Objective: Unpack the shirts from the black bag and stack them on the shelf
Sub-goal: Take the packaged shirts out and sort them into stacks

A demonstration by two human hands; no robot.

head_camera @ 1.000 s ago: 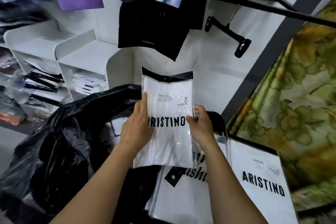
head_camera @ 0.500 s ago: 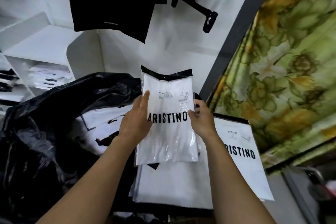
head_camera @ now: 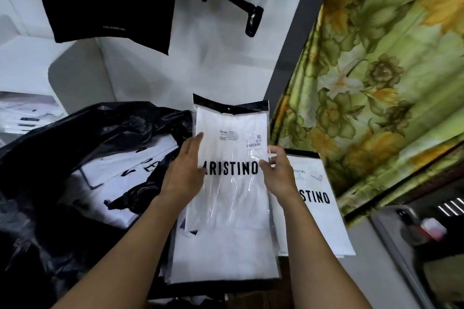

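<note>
I hold one packed shirt (head_camera: 233, 203) upright over the pile (head_camera: 226, 258) beside the black bag (head_camera: 75, 138) — my right hand (head_camera: 278, 173) pinches its right edge, and my left hand (head_camera: 184, 170) lies with straight fingers on its left edge. More packs remain in the bag, and the shelf (head_camera: 72, 83) at far left has few — most of the work is left, I think.

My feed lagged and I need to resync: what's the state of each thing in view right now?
Held pack: wrapped, held up between both hands.
Left hand: fingers straight against the pack's left edge.
Right hand: pinching the right edge.
Black bag: open, not yet empty.
Pile: lying flat under the held pack.
Hanger: empty, hanging.
</note>
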